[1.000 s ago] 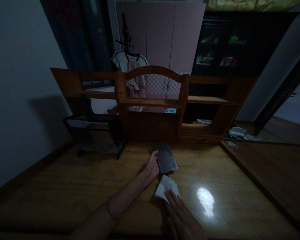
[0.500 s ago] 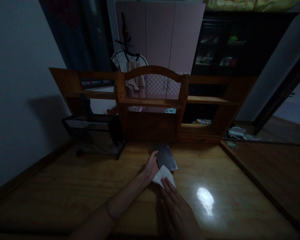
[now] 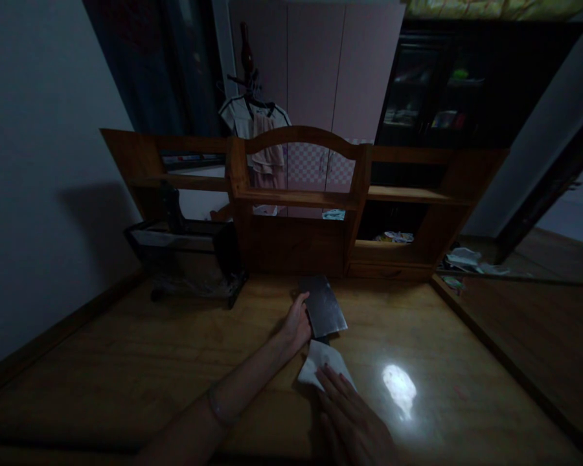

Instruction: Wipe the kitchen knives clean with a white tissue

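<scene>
A flat, rectangular grey metal plate (image 3: pixel 326 307), much like a cleaver blade, is tilted above the wooden desk. My left hand (image 3: pixel 296 325) grips it by its left side, thumb along the edge and the other fingers mostly hidden behind. A small dark part shows just below the plate; I cannot make out what it is. Nearer to me, my right hand (image 3: pixel 352 414) holds a folded white tissue (image 3: pixel 323 362), its extended fingers lying together over the tissue's right part. A narrow gap separates the tissue from the plate's lower edge.
The wooden desk top (image 3: pixel 175 362) has a glossy light reflection at right. Along its back stands a wooden shelf unit (image 3: pixel 296 249). A black rack-like object (image 3: pixel 189 259) with clear plastic round it sits at back left. A wall borders the left side.
My right hand and the tissue have moved down towards me, off the plate's lower edge. More of the dark part below the plate shows. My left hand keeps its grip, almost in place.
</scene>
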The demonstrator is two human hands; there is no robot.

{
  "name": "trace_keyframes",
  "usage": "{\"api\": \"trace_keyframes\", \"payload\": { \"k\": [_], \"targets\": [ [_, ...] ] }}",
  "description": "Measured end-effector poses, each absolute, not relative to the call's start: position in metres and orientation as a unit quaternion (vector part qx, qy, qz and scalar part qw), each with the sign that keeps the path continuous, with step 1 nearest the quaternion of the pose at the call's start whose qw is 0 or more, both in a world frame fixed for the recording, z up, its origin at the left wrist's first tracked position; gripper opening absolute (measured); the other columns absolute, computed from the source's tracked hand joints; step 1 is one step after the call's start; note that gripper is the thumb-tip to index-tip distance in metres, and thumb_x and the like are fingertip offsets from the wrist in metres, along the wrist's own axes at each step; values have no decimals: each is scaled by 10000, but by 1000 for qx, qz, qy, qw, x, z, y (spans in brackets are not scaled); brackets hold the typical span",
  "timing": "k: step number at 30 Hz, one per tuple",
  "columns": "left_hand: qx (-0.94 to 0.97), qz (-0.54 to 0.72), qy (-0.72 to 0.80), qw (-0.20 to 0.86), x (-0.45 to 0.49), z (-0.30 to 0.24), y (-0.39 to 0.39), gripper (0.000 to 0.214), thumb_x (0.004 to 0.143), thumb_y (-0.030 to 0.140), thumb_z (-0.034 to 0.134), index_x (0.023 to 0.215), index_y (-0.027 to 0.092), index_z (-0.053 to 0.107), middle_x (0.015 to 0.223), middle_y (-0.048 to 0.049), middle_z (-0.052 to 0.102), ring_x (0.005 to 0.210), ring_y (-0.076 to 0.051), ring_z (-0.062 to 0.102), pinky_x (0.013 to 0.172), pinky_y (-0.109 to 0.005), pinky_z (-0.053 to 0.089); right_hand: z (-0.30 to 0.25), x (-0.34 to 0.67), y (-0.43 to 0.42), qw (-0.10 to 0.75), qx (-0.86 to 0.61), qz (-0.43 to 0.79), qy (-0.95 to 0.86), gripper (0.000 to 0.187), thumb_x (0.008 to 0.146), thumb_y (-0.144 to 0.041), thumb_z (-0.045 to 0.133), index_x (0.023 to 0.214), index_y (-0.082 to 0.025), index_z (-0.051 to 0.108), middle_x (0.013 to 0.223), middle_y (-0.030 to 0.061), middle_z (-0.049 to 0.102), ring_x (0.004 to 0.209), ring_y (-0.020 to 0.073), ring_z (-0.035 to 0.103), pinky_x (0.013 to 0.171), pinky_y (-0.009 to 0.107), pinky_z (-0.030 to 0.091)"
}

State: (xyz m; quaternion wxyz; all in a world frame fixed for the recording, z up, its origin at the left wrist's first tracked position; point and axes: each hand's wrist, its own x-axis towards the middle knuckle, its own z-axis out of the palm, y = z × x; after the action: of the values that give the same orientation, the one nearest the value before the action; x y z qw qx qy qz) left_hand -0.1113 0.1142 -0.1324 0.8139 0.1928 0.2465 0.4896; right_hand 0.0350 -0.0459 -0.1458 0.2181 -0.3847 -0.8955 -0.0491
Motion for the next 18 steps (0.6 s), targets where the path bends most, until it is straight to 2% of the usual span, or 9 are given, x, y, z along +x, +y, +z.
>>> {"api": "trace_keyframes", "payload": {
  "k": [7,13,18],
  "targets": [
    [177,502,251,808,-109,-129,114,286,889,330,474,1031,114,596,935,-128,703,867,-211,678,845,-320,495,-144,33,-48,239,-416,14,-877,484,904,-133,467,1382,-205,456,1449,76,384,1316,261,391,1019,414,454],
    [171,489,259,815,-109,-128,113,284,875,343,493,999,112,600,926,-135,703,868,-226,679,835,-331,500,-139,25,-44,261,-439,52,-858,528,873,-68,404,1397,-130,422,1509,108,265,1386,266,242,1068,438,394],
    [170,488,256,817,-109,-129,114,292,874,343,488,1012,113,603,919,-135,704,872,-232,679,836,-343,503,-137,26,-44,259,-419,42,-869,579,805,-25,418,1378,-108,444,1500,124,275,1379,273,257,1057,446,404]
  ]
}}
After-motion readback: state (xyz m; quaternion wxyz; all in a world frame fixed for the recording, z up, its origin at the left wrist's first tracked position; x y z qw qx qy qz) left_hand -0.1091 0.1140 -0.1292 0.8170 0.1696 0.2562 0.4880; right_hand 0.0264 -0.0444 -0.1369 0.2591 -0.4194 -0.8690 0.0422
